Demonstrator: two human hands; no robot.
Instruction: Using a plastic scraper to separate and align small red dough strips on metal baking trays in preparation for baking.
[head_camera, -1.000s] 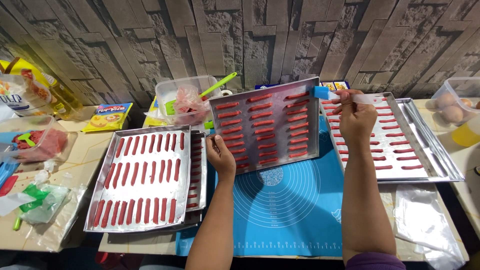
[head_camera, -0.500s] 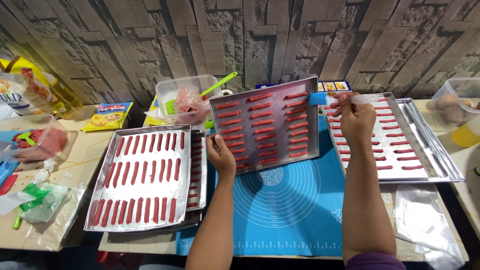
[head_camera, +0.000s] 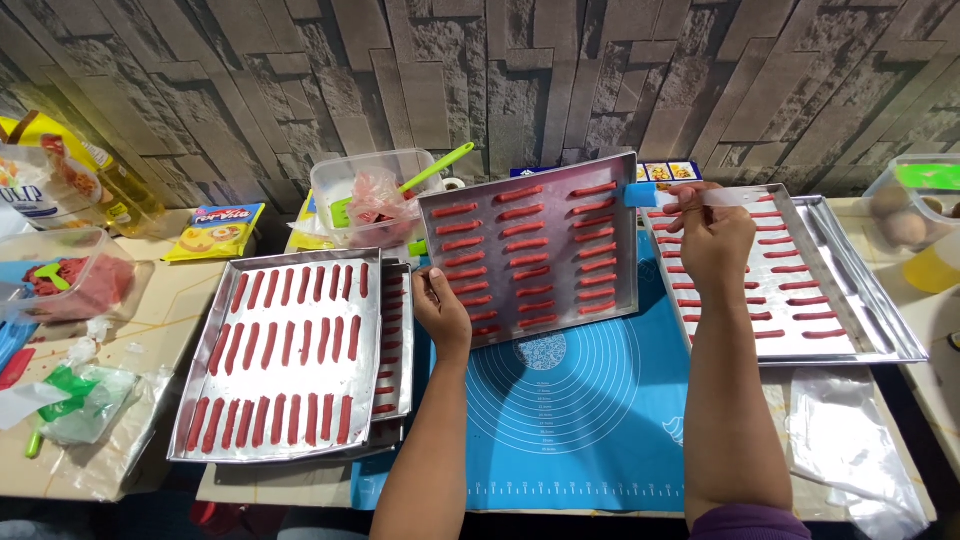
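Tray (head_camera: 530, 250) of red dough strips was tipped up at the middle of the surface, near edge resting on the blue baking mat (head_camera: 590, 400), far edge raised toward the wall. Head view: left hand (head_camera: 443, 312) clamped the tray's lower left corner, fingers closed on the rim, apparently to keep it propped at that tilt so the strips faced the camera. Right hand (head_camera: 712, 232) was closed around a blue-handled brush (head_camera: 690, 196), its blue end at the tray's upper right edge, above a second flat tray (head_camera: 860, 300) of strips at right. Stacked trays (head_camera: 290, 355) of longer strips lay flat at left, just beside the tilted one. Clear tub (head_camera: 375, 195) with a green spatula sat behind, near the wall.
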